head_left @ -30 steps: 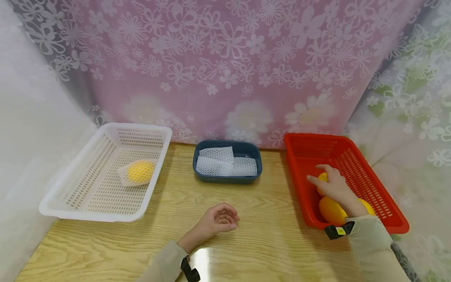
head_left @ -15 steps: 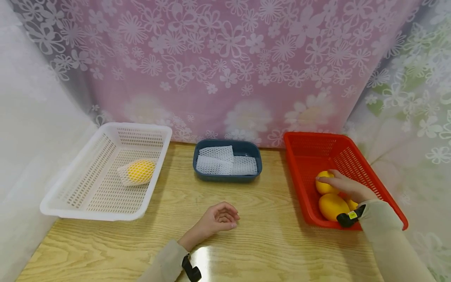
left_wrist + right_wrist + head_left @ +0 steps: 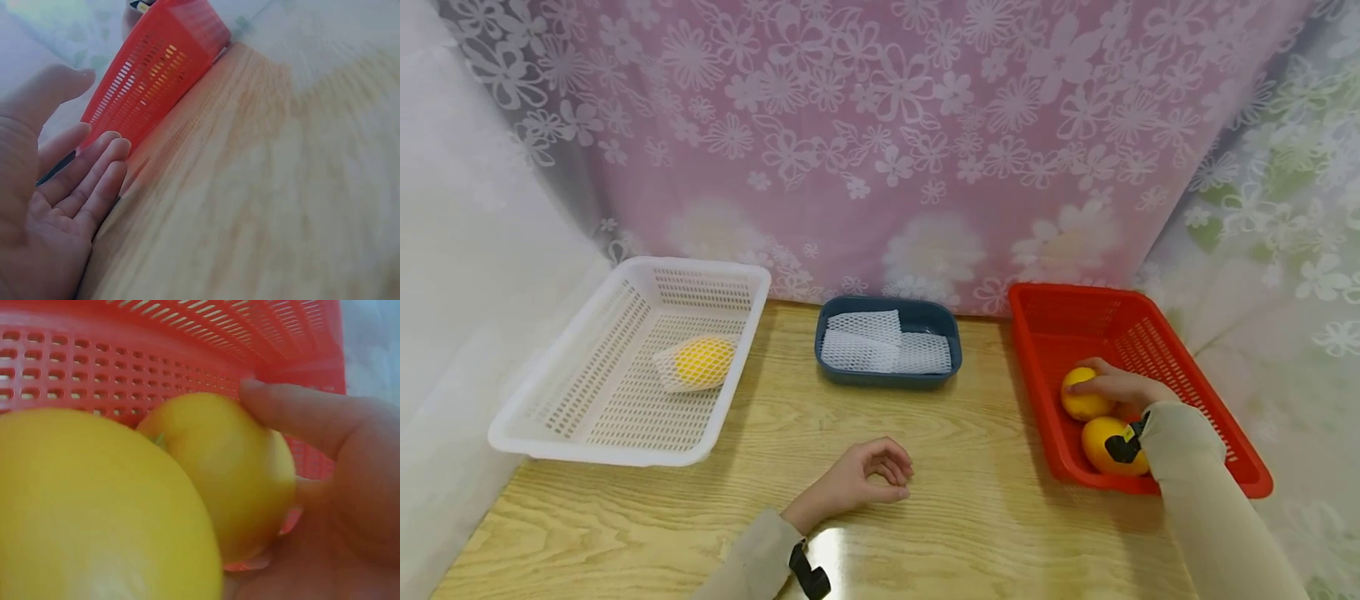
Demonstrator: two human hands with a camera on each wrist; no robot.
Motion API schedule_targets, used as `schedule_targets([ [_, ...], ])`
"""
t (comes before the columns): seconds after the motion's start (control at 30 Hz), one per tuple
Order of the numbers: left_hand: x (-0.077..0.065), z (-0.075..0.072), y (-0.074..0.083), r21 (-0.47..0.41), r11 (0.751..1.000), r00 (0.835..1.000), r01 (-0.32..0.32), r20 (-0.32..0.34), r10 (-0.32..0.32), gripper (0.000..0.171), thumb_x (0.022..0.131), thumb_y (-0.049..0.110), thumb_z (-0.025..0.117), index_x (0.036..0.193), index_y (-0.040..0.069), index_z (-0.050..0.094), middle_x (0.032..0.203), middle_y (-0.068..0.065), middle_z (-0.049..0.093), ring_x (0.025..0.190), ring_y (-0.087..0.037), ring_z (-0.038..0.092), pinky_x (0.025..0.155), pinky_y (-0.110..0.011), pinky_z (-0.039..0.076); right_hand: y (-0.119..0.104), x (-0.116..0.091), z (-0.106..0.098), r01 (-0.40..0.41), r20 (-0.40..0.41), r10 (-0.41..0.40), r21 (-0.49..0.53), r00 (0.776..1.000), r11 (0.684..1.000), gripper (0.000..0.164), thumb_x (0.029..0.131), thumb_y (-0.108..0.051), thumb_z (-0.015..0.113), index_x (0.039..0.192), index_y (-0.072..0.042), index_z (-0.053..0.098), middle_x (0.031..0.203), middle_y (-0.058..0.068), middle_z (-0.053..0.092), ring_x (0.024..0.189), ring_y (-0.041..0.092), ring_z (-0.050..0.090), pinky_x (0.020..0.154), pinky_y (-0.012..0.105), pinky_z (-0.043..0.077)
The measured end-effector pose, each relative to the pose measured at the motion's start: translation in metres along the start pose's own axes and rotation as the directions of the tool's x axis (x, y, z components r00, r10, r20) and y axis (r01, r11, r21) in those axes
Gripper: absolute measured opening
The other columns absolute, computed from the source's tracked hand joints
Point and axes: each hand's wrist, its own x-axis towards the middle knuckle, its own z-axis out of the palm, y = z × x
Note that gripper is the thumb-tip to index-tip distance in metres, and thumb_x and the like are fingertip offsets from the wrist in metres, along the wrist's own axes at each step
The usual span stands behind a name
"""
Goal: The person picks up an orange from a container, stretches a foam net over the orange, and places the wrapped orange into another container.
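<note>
In the red basket [image 3: 1051, 433] on the right, my right hand [image 3: 1123, 385] grips a round yellow fruit [image 3: 1084, 395], thumb on its near left side and fingers reaching round the far side. The right wrist view shows the thumb pressed to this fruit [image 3: 219, 469], which has a small green stem, and the fingers partly hidden beneath it. A second, larger-looking yellow fruit [image 3: 1105, 443] lies nearer the basket's front, partly covered by the wrist strap. My left hand [image 3: 859, 479] rests on the wooden table, fingers loosely curled and holding nothing.
A blue tray [image 3: 887, 380] with several white foam net sleeves [image 3: 861, 342] stands at the back middle. On the left, a white basket [image 3: 602, 454] holds a yellow fruit in a net sleeve [image 3: 703, 362]. A pink flowered curtain [image 3: 880, 167] hangs behind.
My right hand drew back and right from over the fruits, then closed round the farther one, which has shifted slightly left. The left hand stays almost where it was.
</note>
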Motion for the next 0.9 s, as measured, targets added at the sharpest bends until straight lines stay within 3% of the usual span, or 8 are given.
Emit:
schedule_targets([
  [0.13,0.0,0.001,-0.002,0.049,0.999,1.0,-0.016,0.023,0.015,0.032,0.088,0.008,0.076,0.115,-0.001,0.061,0.105,-0.02,0.066,0.094,-0.032,0.064,0.084,-0.036,0.054,0.003,0.006,0.003,0.025,-0.043,-0.027,-0.045,0.999,0.999,0.072,0.096,-0.035,0.063,0.148,-0.008,0.022,0.125,0.02,0.039,0.113,0.037,0.04,0.087,0.042,0.043],
  [0.23,-0.001,0.001,-0.003,0.067,0.997,0.999,-0.029,0.035,0.027,0.031,0.088,0.01,0.076,0.115,0.001,0.061,0.105,-0.018,0.066,0.093,-0.027,0.064,0.084,-0.034,0.054,0.002,0.009,0.003,0.063,-0.107,-0.083,-0.176,0.991,0.982,0.069,0.094,-0.036,0.066,0.142,-0.002,0.03,0.121,0.02,0.044,0.107,0.035,0.043,0.084,0.04,0.043],
  [0.43,-0.001,-0.001,-0.003,0.081,0.996,0.999,-0.038,0.033,0.035,0.029,0.088,0.01,0.076,0.113,0.003,0.063,0.103,-0.016,0.066,0.092,-0.025,0.065,0.084,-0.035,0.054,-0.004,0.007,-0.001,0.085,-0.216,-0.148,-0.276,0.965,0.957,0.082,0.086,-0.038,0.074,0.14,0.005,0.03,0.122,0.023,0.045,0.106,0.037,0.045,0.082,0.042,0.047],
  [0.7,-0.001,0.0,0.002,0.097,0.995,0.999,-0.027,0.042,0.023,0.03,0.087,0.005,0.075,0.113,-0.002,0.062,0.103,-0.022,0.066,0.092,-0.036,0.063,0.084,-0.04,0.054,-0.029,-0.021,-0.005,0.158,-0.354,-0.274,-0.323,0.894,0.933,0.088,0.086,-0.034,0.076,0.142,0.01,0.025,0.121,0.025,0.046,0.099,0.035,0.05,0.073,0.034,0.051],
  [0.8,-0.001,0.001,0.015,0.1,0.994,0.998,-0.044,0.051,0.039,0.029,0.087,0.002,0.074,0.111,-0.007,0.061,0.102,-0.028,0.064,0.091,-0.043,0.061,0.083,-0.044,0.054,-0.041,-0.035,-0.005,0.185,-0.398,-0.329,-0.359,0.856,0.915,0.087,0.086,-0.034,0.077,0.142,0.009,0.027,0.121,0.025,0.046,0.098,0.036,0.05,0.072,0.033,0.05],
  [0.9,-0.001,0.001,0.014,0.106,0.994,0.998,-0.037,0.05,0.032,0.03,0.087,0.005,0.076,0.111,-0.004,0.062,0.102,-0.023,0.065,0.091,-0.035,0.063,0.084,-0.04,0.054,-0.052,-0.048,-0.002,0.206,-0.44,-0.371,-0.378,0.818,0.902,0.087,0.085,-0.032,0.078,0.144,0.006,0.028,0.123,0.027,0.045,0.097,0.039,0.049,0.07,0.033,0.049],
])
